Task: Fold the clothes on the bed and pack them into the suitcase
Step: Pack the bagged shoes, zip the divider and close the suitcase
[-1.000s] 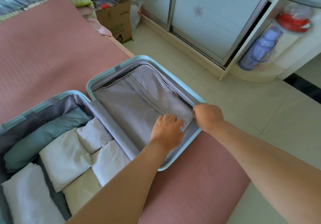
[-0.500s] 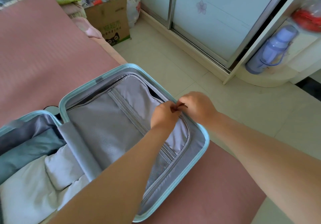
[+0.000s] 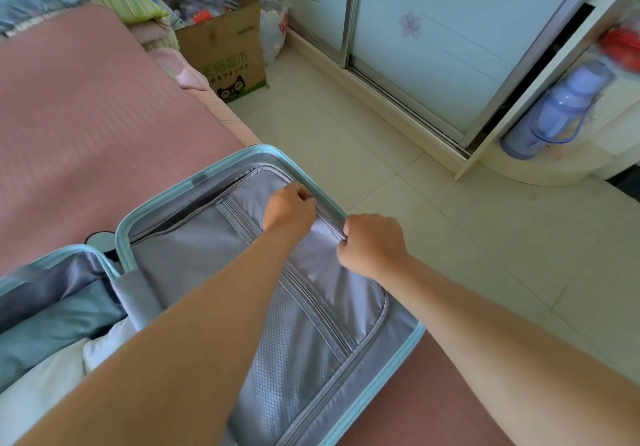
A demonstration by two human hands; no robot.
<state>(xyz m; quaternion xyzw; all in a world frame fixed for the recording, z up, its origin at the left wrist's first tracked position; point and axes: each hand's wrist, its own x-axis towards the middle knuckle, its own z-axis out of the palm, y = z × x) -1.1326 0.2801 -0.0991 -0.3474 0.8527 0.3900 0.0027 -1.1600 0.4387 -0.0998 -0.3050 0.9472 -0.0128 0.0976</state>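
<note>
Left hand (image 3: 289, 208) pinches and right hand (image 3: 375, 246) clamps the zip edge of grey zippered fabric divider (image 3: 294, 341), fingers curled tight. Divider covers right half of pale blue hard-shell suitcase (image 3: 263, 150), lying open at floor-side edge of pink ribbed bed (image 3: 104, 134). Folded white and teal clothes (image 3: 69, 321) sit in left half.

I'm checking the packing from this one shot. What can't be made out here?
Head view:
- Zip pull: hidden in the left hand.
- Anything beneath the divider: covered by it.
- Clothes: cut off by the left edge, partly behind the left arm.
- Red thing at top right: motion blur.
</note>
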